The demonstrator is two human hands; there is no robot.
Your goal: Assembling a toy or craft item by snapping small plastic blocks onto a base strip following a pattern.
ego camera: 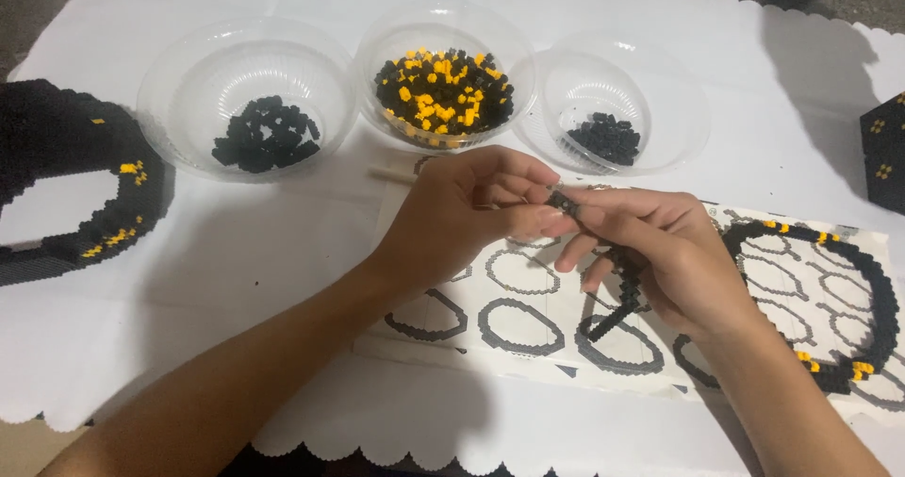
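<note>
Forearms: both come in from the bottom edge, nearest me; hands meet mid-frame above the paper sheet (pixel 528 331).
Left hand (pixel 452 218): fingers closed, tips pinching the top end of the black brick strip (pixel 624 293).
Right hand (pixel 660 255): fingers curled round the same strip, thumb + forefinger meeting the left's tips at its upper end.
Strip: thin, black, made of tiny blocks, slightly curved; runs down from the pinch, lower end pokes out below the right palm, over the sheet.
Bowls: 3 clear plastic ones in a row at the far side of the tabletop (pixel 811 100), which has a white scalloped cover.
Left bowl (pixel 189 76): small heap of black pcs only.
Middle bowl (pixel 443 34): fullest, black + yellow pcs mixed.
Right bowl (pixel 660 95): smallest heap, black pcs.
Sheet: printed w/ grey oval outlines, lies under the hands.
Ring on sheet (pixel 872 288): 1 black block ring w/ yellow spots, right of the hands.
Big ring (pixel 57 119): 1 thicker black one w/ yellow spots, far left.
Block at right edge (pixel 886 152): black w/ yellow dots, cut off by frame, I can't tell its shape.
</note>
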